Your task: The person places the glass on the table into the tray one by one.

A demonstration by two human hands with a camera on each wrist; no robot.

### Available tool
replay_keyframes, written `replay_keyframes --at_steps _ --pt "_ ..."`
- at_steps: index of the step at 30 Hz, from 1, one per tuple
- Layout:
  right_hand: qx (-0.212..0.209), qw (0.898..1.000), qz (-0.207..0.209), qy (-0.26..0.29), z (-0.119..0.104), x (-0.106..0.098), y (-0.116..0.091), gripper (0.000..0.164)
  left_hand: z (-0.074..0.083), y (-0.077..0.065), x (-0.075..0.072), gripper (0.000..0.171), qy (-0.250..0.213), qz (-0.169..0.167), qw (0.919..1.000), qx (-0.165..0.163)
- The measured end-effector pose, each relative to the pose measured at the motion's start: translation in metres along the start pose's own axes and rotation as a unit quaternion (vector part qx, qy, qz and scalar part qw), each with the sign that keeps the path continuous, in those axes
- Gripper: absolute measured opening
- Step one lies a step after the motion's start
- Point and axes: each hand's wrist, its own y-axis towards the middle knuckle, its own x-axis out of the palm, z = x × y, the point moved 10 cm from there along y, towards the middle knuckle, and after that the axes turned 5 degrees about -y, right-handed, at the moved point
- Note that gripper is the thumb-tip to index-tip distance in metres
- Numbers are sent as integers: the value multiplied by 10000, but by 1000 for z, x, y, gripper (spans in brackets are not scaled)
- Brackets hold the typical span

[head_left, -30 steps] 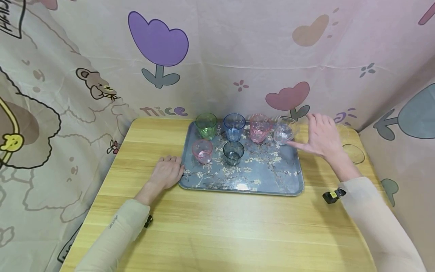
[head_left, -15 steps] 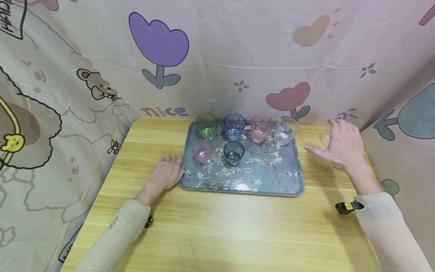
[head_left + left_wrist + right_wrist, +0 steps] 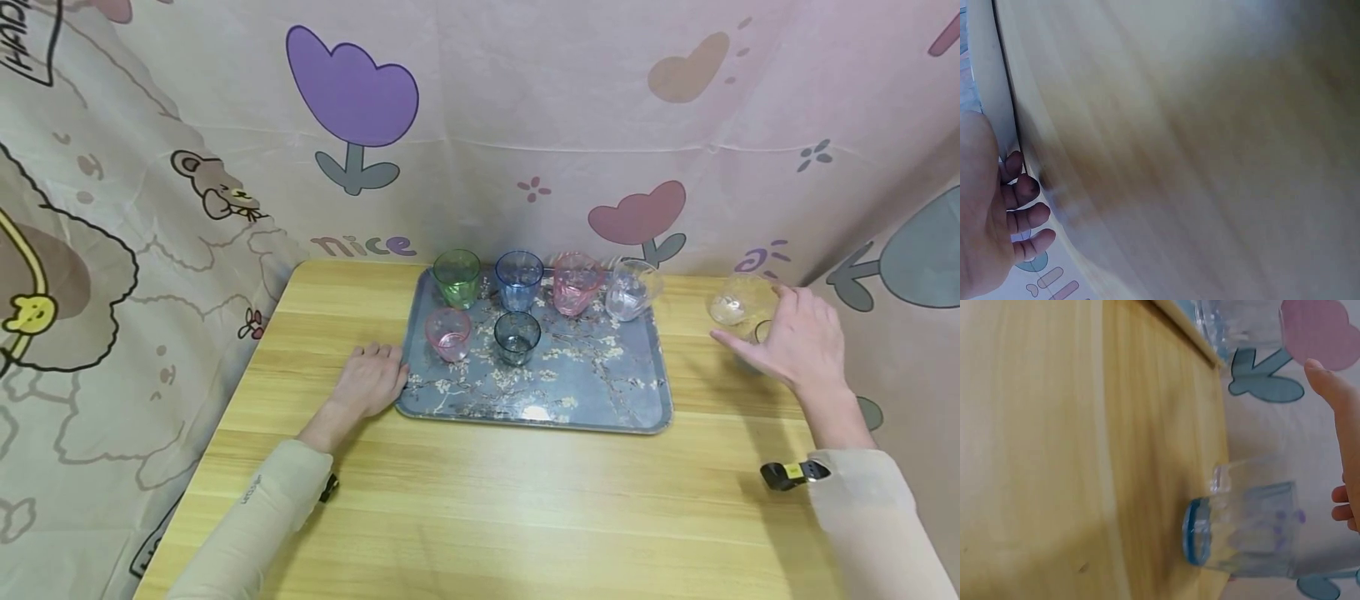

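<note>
My left hand (image 3: 367, 382) rests on the table with its thumb at the left edge of a blue-grey floral tray (image 3: 577, 392). In the left wrist view its fingers are loosely bent, holding nothing. On the far right, my right hand (image 3: 806, 346) is spread beside a glass (image 3: 753, 362) it partly hides. The right wrist view shows this glass (image 3: 1241, 537) with a bluish base, apart from the raised thumb. A clear glass (image 3: 729, 308) stands just behind it.
On the tray's back row are green (image 3: 458, 283), blue (image 3: 519, 283), pink (image 3: 576, 287) and clear (image 3: 632, 292) glasses. A small pink glass (image 3: 449, 337) and a dark grey one (image 3: 517, 340) stand in front. A printed cloth (image 3: 480, 125) hangs behind the wooden table (image 3: 525, 517).
My right hand has moved from beside the clear glass on the tray rightward and nearer to me, to the glasses at the table's right. The left hand has stayed in place.
</note>
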Motion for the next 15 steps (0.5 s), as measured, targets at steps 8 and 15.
replay_keyframes --at_steps 8,15 --pt "199 9993 -296 -58 23 15 -8 118 0 0 0 36 -3 17 10000 -14" --pt "264 9984 -495 -109 37 28 -14 119 0 1 1 36 18 19 10000 8"
